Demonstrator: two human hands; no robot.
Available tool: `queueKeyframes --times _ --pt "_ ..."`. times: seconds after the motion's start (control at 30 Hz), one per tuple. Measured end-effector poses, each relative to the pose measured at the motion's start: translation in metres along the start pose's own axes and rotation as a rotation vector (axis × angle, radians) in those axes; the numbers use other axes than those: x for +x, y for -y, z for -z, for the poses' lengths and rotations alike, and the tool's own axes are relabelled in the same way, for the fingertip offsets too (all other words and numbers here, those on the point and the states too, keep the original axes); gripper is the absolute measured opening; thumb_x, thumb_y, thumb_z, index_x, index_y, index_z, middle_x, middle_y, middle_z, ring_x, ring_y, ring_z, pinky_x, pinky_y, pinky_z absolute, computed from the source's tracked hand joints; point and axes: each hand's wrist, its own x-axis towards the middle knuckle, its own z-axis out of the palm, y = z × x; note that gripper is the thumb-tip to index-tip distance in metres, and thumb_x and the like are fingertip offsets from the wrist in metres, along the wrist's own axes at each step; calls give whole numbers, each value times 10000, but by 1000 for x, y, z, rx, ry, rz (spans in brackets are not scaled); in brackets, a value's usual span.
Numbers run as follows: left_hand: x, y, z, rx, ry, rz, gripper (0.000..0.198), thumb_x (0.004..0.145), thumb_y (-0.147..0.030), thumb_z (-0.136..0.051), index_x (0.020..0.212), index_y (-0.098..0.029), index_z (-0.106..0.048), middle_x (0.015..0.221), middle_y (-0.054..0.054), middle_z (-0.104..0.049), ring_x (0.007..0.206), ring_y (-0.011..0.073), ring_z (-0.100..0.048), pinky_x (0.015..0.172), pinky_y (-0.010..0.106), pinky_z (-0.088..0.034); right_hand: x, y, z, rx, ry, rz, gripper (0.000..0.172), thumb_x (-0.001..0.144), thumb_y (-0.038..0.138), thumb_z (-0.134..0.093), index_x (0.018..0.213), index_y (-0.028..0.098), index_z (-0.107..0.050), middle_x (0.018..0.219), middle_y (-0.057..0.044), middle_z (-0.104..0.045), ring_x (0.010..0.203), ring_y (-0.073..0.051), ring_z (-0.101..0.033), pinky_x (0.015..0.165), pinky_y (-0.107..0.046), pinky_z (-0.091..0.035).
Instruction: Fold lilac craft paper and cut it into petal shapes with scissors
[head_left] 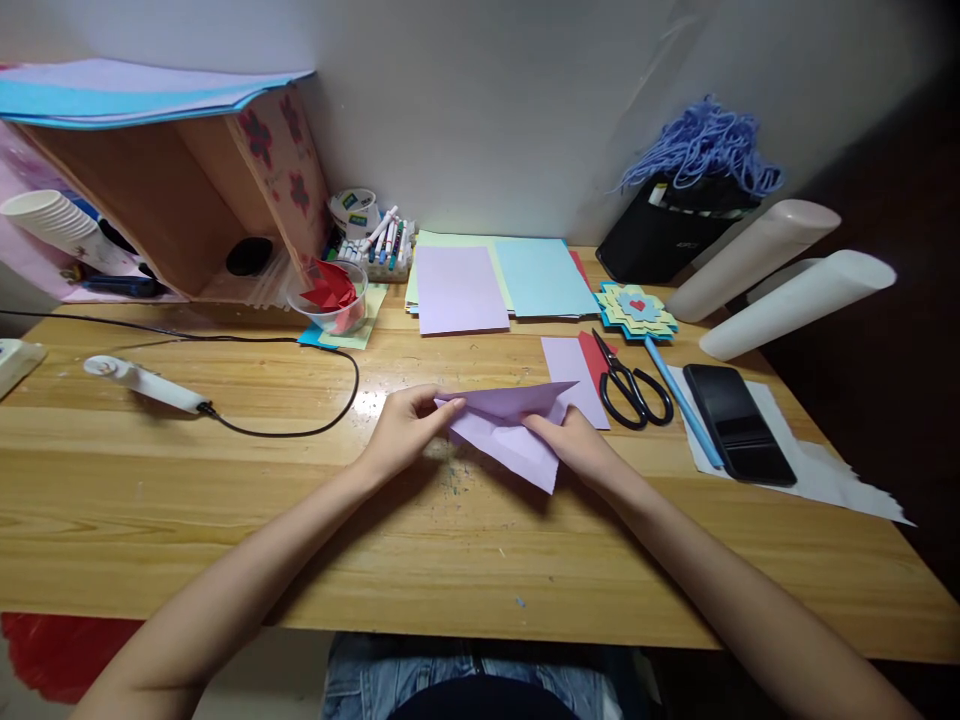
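A creased sheet of lilac paper [510, 440] is held up between both hands above the wooden table, partly folded with its upper flap raised. My left hand [409, 425] pinches its left corner, thumb on top. On the other side my right hand [574, 440] grips the paper, its thumb pressed into the fold; the fingers behind the sheet are hidden. Just beyond the right hand lie black-handled scissors [634, 388], over a lilac strip [574, 375] and a red piece of paper [592, 358].
Behind are a lilac sheet [461, 290], a blue sheet [546, 278], markers [390, 240] and a cup of red paper pieces [330, 295]. A corded white glue gun [150, 383] lies left. To the right are a layered paper flower [637, 312], blue stick [682, 405], phone [739, 425] and white rolls [799, 305].
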Motion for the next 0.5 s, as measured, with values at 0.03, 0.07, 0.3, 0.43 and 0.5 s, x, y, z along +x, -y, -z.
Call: queueKeyframes --times 0.03,0.07,0.3,0.43,0.5 --pt "1 0 0 -27 -2 21 281 726 -404 -611 815 -145 -674 732 46 -655 621 134 -575 566 222 -440 0 1 3 23 21 1 279 735 332 -567 921 140 -647 815 -72 -693 740 -219 -635 620 -303 -508" --pt "1 0 0 -49 -13 49 280 712 -407 -625 776 -138 -675 706 46 -652 618 140 -584 559 224 -448 -1 2 6 71 50 18 335 760 405 -537 929 136 -647 800 -74 -686 724 -216 -631 607 -302 -506" --pt "5 3 -1 -291 -49 342 368 645 -444 -689 758 -95 -665 715 83 -684 582 141 -625 574 242 -501 -2 10 7 253 178 320 773 641 658 -568 1241 180 -477 980 -85 -596 758 -167 -579 655 -295 -513" --pt "-1 6 -13 -370 22 365 348 659 -448 -678 725 -107 -656 686 74 -689 598 150 -642 627 262 -524 -1 6 -12 157 74 191 518 620 387 -717 1056 157 -558 934 -78 -636 794 -176 -595 720 -317 -503" --pt "-4 8 -21 -376 50 356 345 669 -461 -663 712 -119 -647 657 62 -685 581 158 -644 627 281 -529 -1 5 -18 187 112 159 384 636 370 -696 934 149 -594 907 -87 -664 811 -204 -612 726 -341 -502"
